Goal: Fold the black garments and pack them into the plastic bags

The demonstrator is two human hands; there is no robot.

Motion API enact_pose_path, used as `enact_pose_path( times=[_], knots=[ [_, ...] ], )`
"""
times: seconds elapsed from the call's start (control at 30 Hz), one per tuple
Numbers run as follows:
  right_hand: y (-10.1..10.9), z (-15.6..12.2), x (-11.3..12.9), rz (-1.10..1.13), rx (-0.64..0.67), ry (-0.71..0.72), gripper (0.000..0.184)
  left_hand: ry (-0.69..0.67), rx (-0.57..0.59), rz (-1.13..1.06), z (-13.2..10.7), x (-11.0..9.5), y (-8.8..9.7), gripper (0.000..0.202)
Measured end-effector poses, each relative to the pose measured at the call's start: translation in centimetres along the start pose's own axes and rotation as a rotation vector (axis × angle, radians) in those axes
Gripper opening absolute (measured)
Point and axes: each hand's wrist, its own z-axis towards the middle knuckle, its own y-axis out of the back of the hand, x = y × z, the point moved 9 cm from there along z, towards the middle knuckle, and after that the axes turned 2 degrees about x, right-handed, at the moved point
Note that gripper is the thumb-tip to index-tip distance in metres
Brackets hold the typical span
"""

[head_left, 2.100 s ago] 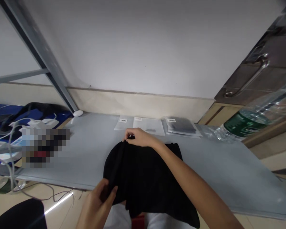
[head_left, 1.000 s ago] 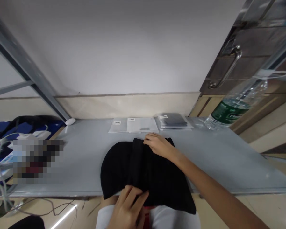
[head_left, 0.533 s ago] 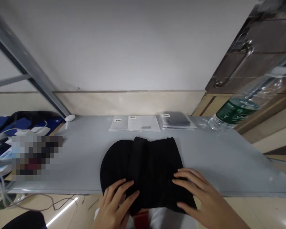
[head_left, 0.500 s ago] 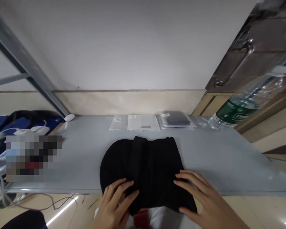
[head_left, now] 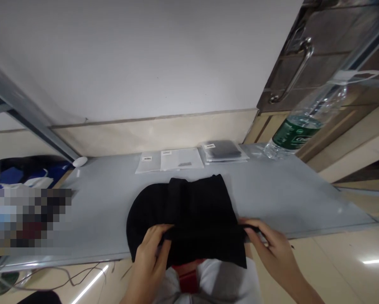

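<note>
A black cloth item [head_left: 205, 202] lies near the front edge of the grey table, its left side rounded and its right side straight. A raised band runs across it; I cannot tell what kind of garment it is. My left hand [head_left: 151, 253] pinches a fold of the cloth at its near left. On the right, my right hand [head_left: 267, 242] grips the other end of that fold between thumb and fingers. Stretched between both hands, the fold lies across the cloth, and the near part hangs over the table's edge above my lap.
Several flat clear bags with barcode labels, including a white one [head_left: 181, 159] and one with dark contents [head_left: 223, 150], lie along the wall. A large water bottle [head_left: 299, 131] stands at the table's [head_left: 272, 198] right. Cables and blurred clutter are at left.
Both hands, spread on the cloth before, now pinch it and have lifted a fold along its near part. The camera view has shifted and tilted slightly.
</note>
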Motion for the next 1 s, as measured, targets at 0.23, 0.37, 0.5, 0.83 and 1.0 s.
enact_pose_path(
  times=[0.23,0.37,0.5,0.83,1.0],
  knots=[
    [-0.9,6.6,-0.9,0.136,-0.019,-0.134,0.028,0.131,0.024,-0.074,4.6,1.7,-0.8,0.027],
    [-2.3,10.8,-1.6,0.182,0.044,-0.111,0.031,0.123,0.016,0.002,8.5,2.3,-1.3,0.024],
    [-3.3,13.7,-2.7,0.04,0.07,-0.092,0.028,0.101,0.032,0.197,11.7,2.8,-2.3,0.018],
    [-5.9,15.3,-2.4,-0.554,0.282,-0.172,0.02,0.34,0.154,0.822,12.7,2.4,-3.5,0.035],
    [-3.9,14.4,-0.5,-0.717,0.165,-0.135,0.032,0.128,-0.052,0.796,11.9,0.6,-2.0,0.037]
  ],
)
